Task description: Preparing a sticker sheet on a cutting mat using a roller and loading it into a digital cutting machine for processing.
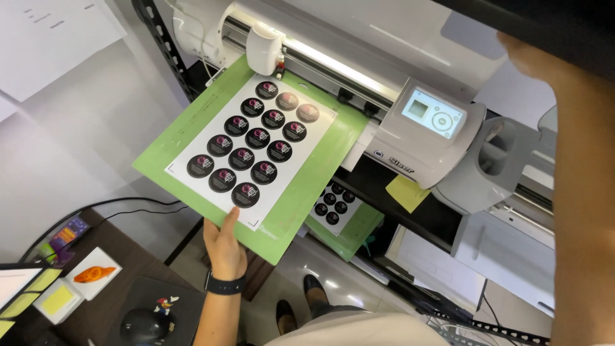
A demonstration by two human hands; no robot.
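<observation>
Left hand [224,247] pinches green cutting mat [307,186] at its near edge.
Mat's long axis runs into the cutter [384,122]; right hand [532,57] raised, fingers unclear.

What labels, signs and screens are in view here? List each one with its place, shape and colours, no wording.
Sticker sheet: white, rows of round black labels, on the green mat held by the left hand.
Screen: small, pale blue-grey panel on the white cutting machine, right.
Second label sheet: round black labels, on the shelf below.
Yellow note: square, under the machine.
Wall papers: white, upper left.
</observation>
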